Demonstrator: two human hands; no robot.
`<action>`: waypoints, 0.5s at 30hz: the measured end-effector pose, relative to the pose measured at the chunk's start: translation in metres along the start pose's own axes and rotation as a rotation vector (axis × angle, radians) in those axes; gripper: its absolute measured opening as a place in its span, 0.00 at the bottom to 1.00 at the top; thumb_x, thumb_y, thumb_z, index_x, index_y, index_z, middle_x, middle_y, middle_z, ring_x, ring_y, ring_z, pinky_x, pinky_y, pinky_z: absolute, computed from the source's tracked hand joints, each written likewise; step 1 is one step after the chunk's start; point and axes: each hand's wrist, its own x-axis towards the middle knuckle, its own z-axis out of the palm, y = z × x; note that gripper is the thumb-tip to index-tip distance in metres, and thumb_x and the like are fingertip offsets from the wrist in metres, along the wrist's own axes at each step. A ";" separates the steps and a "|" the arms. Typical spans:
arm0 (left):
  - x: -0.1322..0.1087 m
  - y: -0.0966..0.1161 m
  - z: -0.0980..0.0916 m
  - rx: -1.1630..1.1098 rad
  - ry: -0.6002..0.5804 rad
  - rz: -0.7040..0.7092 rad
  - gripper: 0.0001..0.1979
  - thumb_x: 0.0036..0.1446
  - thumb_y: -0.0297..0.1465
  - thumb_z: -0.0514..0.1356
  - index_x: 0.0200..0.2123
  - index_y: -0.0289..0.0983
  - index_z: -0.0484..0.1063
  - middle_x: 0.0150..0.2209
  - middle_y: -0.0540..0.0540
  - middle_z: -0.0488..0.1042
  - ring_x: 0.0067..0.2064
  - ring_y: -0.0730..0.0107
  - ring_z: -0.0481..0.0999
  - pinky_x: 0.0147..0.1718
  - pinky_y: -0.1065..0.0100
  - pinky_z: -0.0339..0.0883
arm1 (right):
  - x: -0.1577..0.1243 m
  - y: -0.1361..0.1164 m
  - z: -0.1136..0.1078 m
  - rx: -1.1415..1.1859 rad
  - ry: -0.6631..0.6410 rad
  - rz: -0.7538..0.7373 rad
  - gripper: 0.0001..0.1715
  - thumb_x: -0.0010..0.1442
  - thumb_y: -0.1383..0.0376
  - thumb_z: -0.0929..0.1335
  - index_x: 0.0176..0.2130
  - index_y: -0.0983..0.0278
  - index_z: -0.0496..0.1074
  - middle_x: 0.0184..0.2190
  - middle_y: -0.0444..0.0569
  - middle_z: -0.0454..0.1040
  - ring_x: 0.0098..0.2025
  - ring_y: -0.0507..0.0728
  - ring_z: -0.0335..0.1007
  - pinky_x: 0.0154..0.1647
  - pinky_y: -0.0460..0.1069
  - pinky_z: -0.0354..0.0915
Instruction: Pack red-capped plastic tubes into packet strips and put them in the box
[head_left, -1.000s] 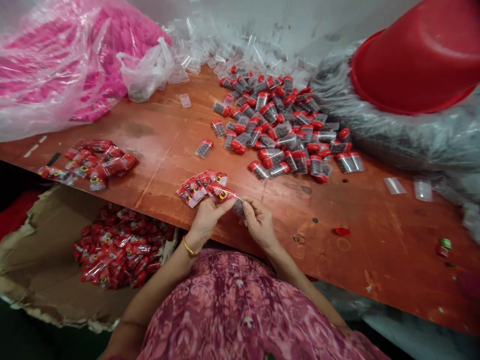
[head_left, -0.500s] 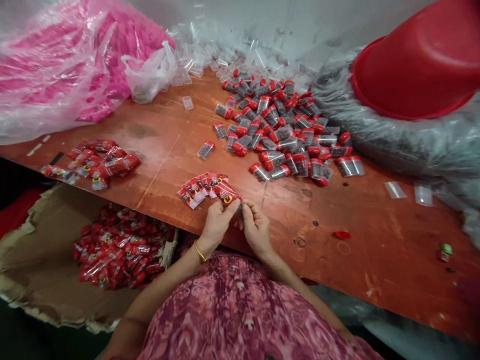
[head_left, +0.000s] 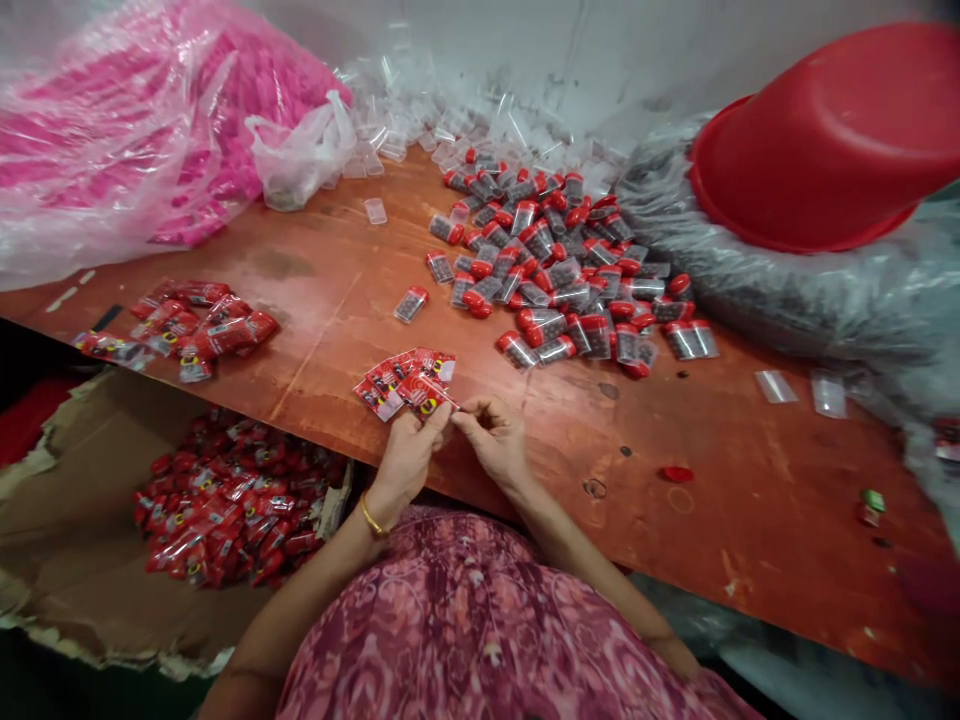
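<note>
Left hand [head_left: 409, 455] and right hand [head_left: 491, 440] are both pinching closed on one red sachet [head_left: 429, 402] at the near tabletop [head_left: 337, 300] edge, beside a fan of like sachets [head_left: 394, 378] at its 10 o'clock. At the hands' 8 o'clock, a torn cardboard box [head_left: 90, 610] is holding filled red packets [head_left: 225, 510]. At 1 o'clock, red-capped vials [head_left: 562, 270] are lying heaped. The pink bag [head_left: 112, 120] contents are showing only as blur. The frame is cutting off the red basin [head_left: 825, 140] at 2 o'clock.
</note>
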 end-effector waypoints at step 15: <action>-0.083 0.061 -0.237 1.436 1.115 0.038 0.16 0.45 0.47 0.60 0.35 0.46 0.70 0.47 0.48 0.75 0.54 0.40 0.67 0.47 0.38 0.62 | 0.060 0.012 -0.065 -1.293 -0.040 -0.307 0.16 0.60 0.69 0.60 0.47 0.66 0.69 0.48 0.56 0.73 0.47 0.62 0.63 0.48 0.56 0.52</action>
